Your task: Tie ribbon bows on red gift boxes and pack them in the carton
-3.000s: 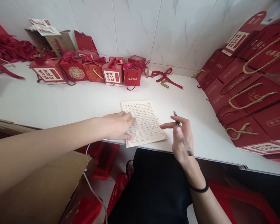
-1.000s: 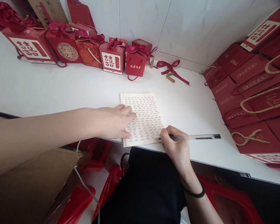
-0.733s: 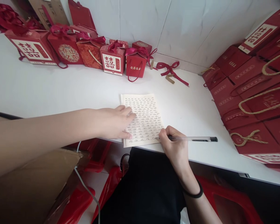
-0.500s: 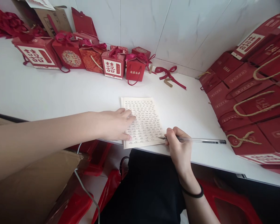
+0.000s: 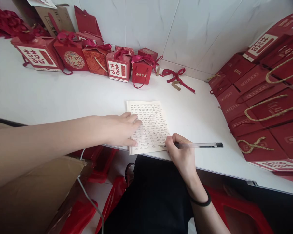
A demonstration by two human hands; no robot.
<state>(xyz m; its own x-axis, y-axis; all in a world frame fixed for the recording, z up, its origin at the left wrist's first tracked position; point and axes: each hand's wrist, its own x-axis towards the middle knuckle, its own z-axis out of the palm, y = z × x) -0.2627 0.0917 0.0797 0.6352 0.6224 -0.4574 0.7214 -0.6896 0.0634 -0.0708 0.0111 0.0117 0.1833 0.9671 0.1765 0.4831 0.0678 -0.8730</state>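
On the white table lies a small notebook (image 5: 151, 125), its cream page covered with rows of handwritten figures. My left hand (image 5: 120, 130) rests flat across the page's left side, fingers spread. At the lower right of the page, my right hand (image 5: 183, 154) is closed around a clear-barrelled pen (image 5: 205, 145) with a dark cap end. The pen's tip is at the bottom written row, partly hidden by my fingers. A black band (image 5: 202, 201) circles my right wrist.
Several red gift boxes with ribbon bows (image 5: 118, 66) line the wall behind the notebook. A loose red bow (image 5: 177, 78) lies right of them. Stacked red boxes with rope handles (image 5: 256, 94) fill the right end. A cardboard box (image 5: 36, 191) stands below the table's front edge at left.
My right hand and the pen have shifted left along the bottom row of the page. The left hand stays in place on the notebook.
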